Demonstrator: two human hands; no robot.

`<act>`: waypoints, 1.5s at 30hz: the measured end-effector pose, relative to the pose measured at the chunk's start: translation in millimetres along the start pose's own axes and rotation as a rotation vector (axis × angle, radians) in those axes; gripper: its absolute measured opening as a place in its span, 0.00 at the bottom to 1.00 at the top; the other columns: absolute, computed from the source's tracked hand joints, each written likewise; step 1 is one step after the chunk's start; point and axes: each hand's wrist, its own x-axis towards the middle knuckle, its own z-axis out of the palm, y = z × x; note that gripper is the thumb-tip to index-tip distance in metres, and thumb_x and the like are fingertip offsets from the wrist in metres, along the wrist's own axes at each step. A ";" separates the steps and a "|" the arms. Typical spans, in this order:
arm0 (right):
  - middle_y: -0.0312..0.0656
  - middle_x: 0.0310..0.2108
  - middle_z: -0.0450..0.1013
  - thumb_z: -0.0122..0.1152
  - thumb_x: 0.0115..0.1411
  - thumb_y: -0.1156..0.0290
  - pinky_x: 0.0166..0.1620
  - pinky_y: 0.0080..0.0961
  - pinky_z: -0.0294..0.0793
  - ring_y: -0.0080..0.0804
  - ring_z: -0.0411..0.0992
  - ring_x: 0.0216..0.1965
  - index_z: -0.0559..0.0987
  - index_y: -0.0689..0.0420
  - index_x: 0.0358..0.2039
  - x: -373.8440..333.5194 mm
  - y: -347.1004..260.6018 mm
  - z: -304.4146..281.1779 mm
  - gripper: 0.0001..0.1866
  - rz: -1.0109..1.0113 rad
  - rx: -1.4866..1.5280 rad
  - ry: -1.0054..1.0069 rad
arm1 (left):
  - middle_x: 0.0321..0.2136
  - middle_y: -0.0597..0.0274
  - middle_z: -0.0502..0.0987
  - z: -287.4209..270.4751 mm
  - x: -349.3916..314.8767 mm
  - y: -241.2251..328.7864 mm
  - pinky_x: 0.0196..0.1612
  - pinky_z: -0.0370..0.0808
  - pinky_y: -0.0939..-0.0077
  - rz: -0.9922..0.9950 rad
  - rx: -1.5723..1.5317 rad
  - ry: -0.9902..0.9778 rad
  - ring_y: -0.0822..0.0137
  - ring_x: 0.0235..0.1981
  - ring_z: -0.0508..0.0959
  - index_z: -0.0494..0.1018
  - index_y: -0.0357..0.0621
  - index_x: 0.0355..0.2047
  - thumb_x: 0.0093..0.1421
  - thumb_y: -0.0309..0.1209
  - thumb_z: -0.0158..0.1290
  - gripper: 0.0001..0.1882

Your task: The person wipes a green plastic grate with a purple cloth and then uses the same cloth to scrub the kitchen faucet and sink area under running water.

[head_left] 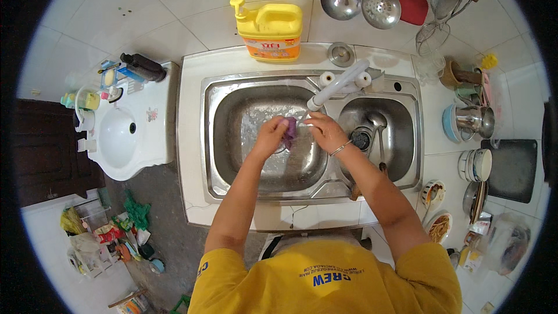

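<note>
My left hand is closed around a bunched purple cloth over the large left sink basin. Close beside it, my right hand has its fingers drawn together just below the spout of the white faucet. Something pale and thin shows at those fingertips; whether it is an object or running water I cannot make out. Wet, glistening patches cover the bottom of the left basin. In the smaller right basin lies a metal ladle beside the drain strainer.
Behind the sink stand a yellow pump jug and a round metal lid. Ladles and a red spatula hang above. To the right are stacked bowls, food dishes and a dark board. A white washbasin stands left.
</note>
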 end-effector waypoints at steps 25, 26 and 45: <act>0.54 0.30 0.72 0.52 0.51 0.71 0.38 0.39 0.69 0.49 0.70 0.36 0.71 0.50 0.45 49.5 54.7 -122.0 0.18 0.431 -0.435 0.271 | 0.38 0.59 0.74 22.7 -1.7 67.0 0.39 0.74 0.75 -0.007 -0.896 0.032 0.67 0.34 0.76 0.64 0.37 0.48 0.57 0.24 0.45 0.17; 0.54 0.29 0.72 0.52 0.51 0.71 0.38 0.39 0.69 0.48 0.70 0.35 0.71 0.51 0.45 46.0 49.7 -120.6 0.18 0.419 -0.425 0.300 | 0.37 0.59 0.74 24.0 1.2 64.7 0.38 0.74 0.75 -0.019 -0.864 0.010 0.68 0.33 0.75 0.65 0.37 0.47 0.57 0.24 0.45 0.17; 0.48 0.38 0.70 0.60 0.44 0.63 0.46 0.30 0.66 0.39 0.69 0.42 0.68 0.61 0.43 22.9 -38.0 61.3 0.26 0.347 0.545 0.214 | 0.37 0.54 0.73 -4.3 17.3 -42.4 0.45 0.70 0.61 -0.502 -1.030 0.117 0.58 0.39 0.73 0.66 0.39 0.41 0.59 0.43 0.41 0.19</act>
